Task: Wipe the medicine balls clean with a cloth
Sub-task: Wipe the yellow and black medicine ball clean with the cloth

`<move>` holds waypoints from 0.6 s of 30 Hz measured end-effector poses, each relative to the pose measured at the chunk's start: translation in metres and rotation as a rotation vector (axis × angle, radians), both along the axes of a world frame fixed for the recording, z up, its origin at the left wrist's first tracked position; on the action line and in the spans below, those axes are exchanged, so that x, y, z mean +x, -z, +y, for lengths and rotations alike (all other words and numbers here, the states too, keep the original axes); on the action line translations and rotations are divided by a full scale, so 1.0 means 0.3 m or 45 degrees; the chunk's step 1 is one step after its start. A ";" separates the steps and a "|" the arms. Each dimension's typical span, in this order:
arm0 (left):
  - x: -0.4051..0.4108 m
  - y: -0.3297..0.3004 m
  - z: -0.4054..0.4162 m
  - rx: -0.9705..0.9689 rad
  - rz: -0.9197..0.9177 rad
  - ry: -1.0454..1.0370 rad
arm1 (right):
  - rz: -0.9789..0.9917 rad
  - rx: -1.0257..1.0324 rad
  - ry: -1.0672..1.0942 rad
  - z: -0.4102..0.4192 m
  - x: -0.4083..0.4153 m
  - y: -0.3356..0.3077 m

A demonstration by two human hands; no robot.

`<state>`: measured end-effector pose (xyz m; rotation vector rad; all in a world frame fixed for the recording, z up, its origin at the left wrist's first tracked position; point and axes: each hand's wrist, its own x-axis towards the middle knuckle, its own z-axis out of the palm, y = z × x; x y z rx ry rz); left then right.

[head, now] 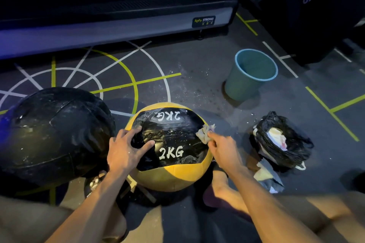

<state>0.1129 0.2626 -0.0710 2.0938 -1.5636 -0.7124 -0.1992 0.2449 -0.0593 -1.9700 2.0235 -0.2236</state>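
2KG medicine ball [173, 175] under flat, released left hand [123, 149]; right hand [223, 149] grip pinching cloth [205, 133].

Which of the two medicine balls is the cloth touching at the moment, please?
The yellow-and-black 2KG ball: the right hand presses the cloth on its right side. The larger all-black ball sits untouched to its left.

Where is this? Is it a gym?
Most likely a gym. There are two medicine balls, a yellow and black one marked 2KG and a bigger black one, a floor painted with training lines, and a machine base labelled Body Strong.
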 end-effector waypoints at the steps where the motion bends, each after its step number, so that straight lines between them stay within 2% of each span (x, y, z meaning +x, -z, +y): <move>1: 0.006 0.001 -0.004 -0.006 0.005 -0.015 | -0.024 0.039 0.038 -0.023 -0.012 -0.018; 4: 0.024 0.017 -0.015 -0.008 0.021 -0.019 | -0.149 -0.036 0.282 -0.095 -0.060 -0.080; 6: 0.023 0.021 -0.016 -0.017 0.028 -0.015 | -0.130 -0.178 0.356 -0.124 -0.058 -0.124; 9: 0.016 0.015 -0.015 -0.026 0.029 -0.025 | -0.219 -0.351 0.145 -0.119 0.015 -0.143; 10: 0.014 0.013 -0.017 -0.019 0.029 -0.030 | -0.208 -0.294 0.021 -0.104 0.034 -0.121; 12: 0.009 0.008 -0.021 0.008 0.033 -0.045 | -0.042 -0.012 -0.151 -0.048 0.067 -0.059; 18: 0.003 0.011 -0.014 -0.018 0.053 -0.043 | 0.000 0.113 0.072 0.009 -0.052 0.002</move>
